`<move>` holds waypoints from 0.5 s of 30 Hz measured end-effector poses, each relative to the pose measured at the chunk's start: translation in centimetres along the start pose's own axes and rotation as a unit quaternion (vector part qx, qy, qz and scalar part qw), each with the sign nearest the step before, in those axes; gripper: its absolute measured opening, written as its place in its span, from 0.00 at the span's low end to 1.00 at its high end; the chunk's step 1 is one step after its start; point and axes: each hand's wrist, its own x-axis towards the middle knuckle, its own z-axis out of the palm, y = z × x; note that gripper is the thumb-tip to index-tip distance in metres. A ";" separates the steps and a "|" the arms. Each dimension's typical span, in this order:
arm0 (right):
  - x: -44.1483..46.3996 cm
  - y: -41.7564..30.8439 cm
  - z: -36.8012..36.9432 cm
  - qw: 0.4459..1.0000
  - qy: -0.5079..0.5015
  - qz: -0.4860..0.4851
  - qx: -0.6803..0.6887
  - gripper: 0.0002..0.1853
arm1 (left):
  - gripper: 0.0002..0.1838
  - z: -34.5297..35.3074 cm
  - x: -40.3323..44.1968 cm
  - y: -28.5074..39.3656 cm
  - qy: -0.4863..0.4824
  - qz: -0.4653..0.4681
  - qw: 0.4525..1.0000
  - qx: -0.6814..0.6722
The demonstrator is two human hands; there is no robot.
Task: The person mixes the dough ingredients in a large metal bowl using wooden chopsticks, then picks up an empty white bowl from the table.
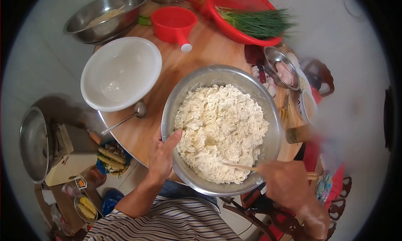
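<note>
A large stainless steel bowl point(274, 136) sits at the near edge of the wooden table, filled with crumbly, shaggy pale dough point(222, 124). My left hand point(163, 155) grips the bowl's left rim, thumb over the inside and the other fingers hidden beneath the outside. Wooden chopsticks point(240, 166) are held in my right hand point(287, 184), which is over the lower right rim and slightly blurred. Their tips dip into the near part of the dough, while the back ends poke out to the right of the fist.
Left of the bowl stand a white basin point(121, 73) and a metal spoon point(138, 111). Behind are a red dipper point(173, 25), a steel basin point(104, 19) and a red basin point(247, 36) of green stalks point(259, 21). A small bowl with pinkish meat point(284, 71) is at right.
</note>
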 end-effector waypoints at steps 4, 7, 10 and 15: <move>3.0 -2.0 3.2 1.000 -0.017 -0.017 -0.002 0.11 | 0.21 0.5 0.0 0.0 0.005 0.001 1.000 0.011; 6.3 -1.8 5.9 1.000 0.002 -0.017 -0.004 0.12 | 0.22 0.0 0.0 0.0 0.005 0.003 1.000 0.014; 8.8 0.0 7.5 0.999 0.048 0.012 0.004 0.11 | 0.22 -0.2 0.2 -0.3 -0.007 -0.004 1.000 0.021; 9.8 3.2 7.2 0.997 0.063 0.041 -0.011 0.09 | 0.22 -0.4 0.3 -0.4 0.000 0.008 1.000 0.017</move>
